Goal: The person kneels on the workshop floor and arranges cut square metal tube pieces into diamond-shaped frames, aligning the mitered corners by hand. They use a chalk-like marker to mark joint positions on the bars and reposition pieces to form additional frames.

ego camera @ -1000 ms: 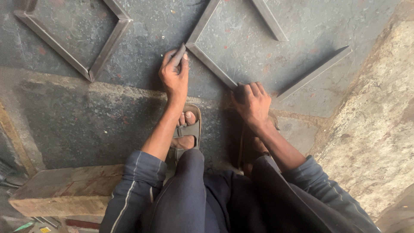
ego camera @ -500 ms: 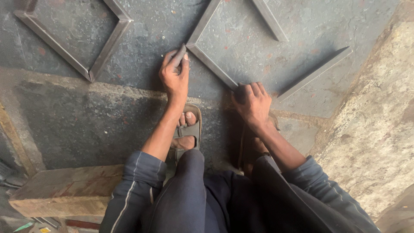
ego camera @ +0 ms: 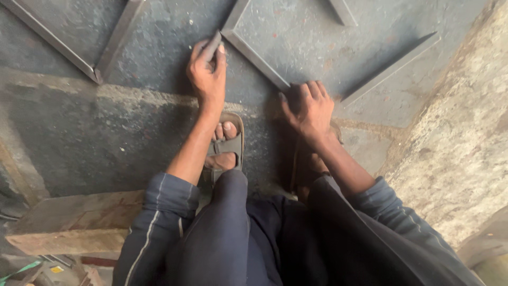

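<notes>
I squat over a dark grey floor. My left hand [ego camera: 206, 74] pinches a thin grey stick [ego camera: 214, 45], whose tip rests at the corner where two flat metal bars meet. One of these bars [ego camera: 254, 53] runs down to the right. My right hand [ego camera: 309, 108] lies flat with fingers spread over that bar's lower end. My sandalled left foot [ego camera: 226, 143] is just below the left hand.
Another pair of metal bars [ego camera: 114, 45] forms a V at the upper left. A single bar [ego camera: 389, 69] lies slanted at the right, and a short one [ego camera: 341, 10] at the top. A rough stone kerb [ego camera: 460, 132] borders the right side. A wooden block [ego camera: 79, 220] sits at the lower left.
Both hands stay where they were on the bars. The view has only shifted slightly.
</notes>
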A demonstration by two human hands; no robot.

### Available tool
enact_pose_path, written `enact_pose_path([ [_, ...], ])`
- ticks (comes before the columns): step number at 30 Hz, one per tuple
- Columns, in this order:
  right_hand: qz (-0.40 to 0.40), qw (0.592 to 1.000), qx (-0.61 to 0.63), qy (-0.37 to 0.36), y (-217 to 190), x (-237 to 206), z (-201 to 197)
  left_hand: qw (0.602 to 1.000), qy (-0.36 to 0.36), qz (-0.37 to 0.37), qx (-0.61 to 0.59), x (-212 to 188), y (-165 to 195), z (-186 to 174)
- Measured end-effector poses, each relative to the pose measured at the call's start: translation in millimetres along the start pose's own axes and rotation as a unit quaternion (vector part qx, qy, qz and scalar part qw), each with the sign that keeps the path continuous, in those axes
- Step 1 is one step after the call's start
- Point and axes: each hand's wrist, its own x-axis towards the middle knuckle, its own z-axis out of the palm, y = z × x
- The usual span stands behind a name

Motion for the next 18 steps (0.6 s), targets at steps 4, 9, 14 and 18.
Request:
enact_pose_path([
  [4,0.023,1.0,0.002,0.02,8,-5,-8,0.999,-0.008,0.029,-0.04,-1,-2,-3],
  [9,0.168,0.982,-0.008,0.084,48,-10,-38,1.0,-0.008,0.026,-0.005,-2,-5,-6],
  [14,0.231,0.947,-0.131,0.18,103,-13,-71,0.999,-0.006,0.043,0.012,-2,-5,-6],
  [18,0.232,0.955,-0.083,0.162,132,-10,-73,0.999,-0.01,0.042,0.021,-1,-5,-8],
])
